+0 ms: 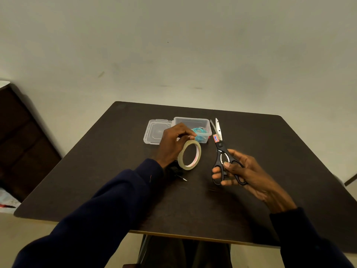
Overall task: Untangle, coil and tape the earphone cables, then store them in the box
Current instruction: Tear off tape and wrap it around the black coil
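My left hand (172,144) pinches the top of a roll of clear tape (189,155) and holds it upright above the dark table (270,151). A black earphone cable (178,174) lies on the table under my left wrist, its jack plug pointing right. My right hand (241,171) grips the black handles of a pair of scissors (222,149), whose slightly parted blades point away from me. Behind the tape stands a clear plastic box (205,123) with a coiled teal earphone cable (200,133) inside.
The box's clear lid (154,131) lies flat just left of the box. A pale wall rises behind the table. Dark wooden furniture (23,136) stands at the left, beyond the table's edge.
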Motion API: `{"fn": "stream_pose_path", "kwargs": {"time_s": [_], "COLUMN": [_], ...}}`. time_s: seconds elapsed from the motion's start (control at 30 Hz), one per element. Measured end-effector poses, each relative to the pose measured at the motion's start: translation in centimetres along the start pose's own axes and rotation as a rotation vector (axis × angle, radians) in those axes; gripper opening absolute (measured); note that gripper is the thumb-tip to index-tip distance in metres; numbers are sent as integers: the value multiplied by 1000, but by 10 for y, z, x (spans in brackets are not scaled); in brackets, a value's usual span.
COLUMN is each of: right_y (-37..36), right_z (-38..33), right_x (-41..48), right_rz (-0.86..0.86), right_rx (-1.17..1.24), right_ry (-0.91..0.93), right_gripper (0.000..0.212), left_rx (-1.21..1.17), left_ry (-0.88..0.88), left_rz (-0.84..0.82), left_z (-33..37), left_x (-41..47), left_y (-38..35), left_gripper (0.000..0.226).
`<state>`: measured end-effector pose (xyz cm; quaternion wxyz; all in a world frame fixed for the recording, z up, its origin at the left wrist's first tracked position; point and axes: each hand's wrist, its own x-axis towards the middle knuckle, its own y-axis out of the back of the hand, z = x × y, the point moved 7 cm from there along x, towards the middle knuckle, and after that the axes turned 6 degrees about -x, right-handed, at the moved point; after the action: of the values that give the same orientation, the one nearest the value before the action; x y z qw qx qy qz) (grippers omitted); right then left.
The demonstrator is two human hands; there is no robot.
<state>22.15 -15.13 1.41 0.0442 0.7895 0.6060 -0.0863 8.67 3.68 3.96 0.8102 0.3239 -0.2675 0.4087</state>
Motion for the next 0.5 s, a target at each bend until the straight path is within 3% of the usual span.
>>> {"fn": "stream_pose_path", "kwargs": {"time_s": [0.37, 0.5], "right_y": [10, 6], "right_z": [2, 3], "right_x": [5, 12], "right_rz": [136, 187], "right_rx": [-76, 34], "right_ry": [93, 69], "right_gripper": [49, 50], "left_rx": [188, 157], "left_ry": [-30, 10], "left_rz": [-100, -93], "left_z": [-7, -6], "left_x": [5, 8], "left_y": [-18, -18], "left_gripper": [10, 14]}}
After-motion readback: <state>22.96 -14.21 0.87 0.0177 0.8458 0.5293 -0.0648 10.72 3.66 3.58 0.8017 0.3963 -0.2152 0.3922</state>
